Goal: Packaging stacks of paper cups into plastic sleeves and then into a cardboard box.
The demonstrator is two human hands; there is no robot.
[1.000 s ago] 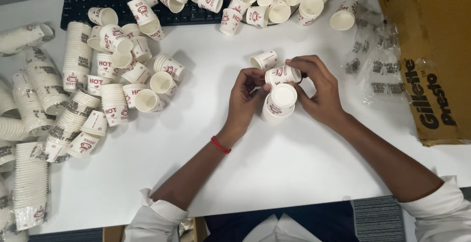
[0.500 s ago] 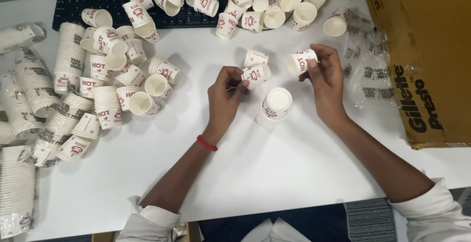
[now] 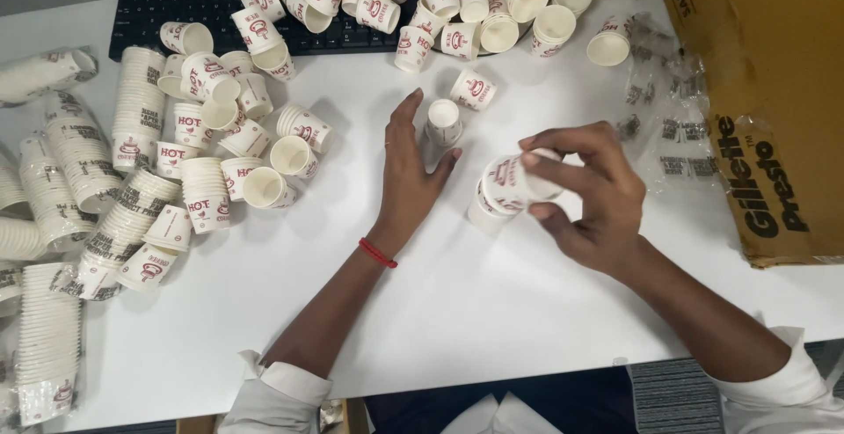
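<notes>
Right hand brings its cup down onto the stack

Right hand (image 3: pixel 591 201) now pinches a paper cup (image 3: pixel 519 179) over the short stack (image 3: pixel 489 211) on the white table (image 3: pixel 492 311). Left hand (image 3: pixel 409 175) lies spread, fingers flat beside an upright cup (image 3: pixel 444 120), holding nothing

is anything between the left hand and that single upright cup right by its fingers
Nothing visible does. The left hand lies open on the white table, and the small upright cup stands just beside its fingers with only bare table between them. The right hand holds a separate cup stack off to the side.
</notes>
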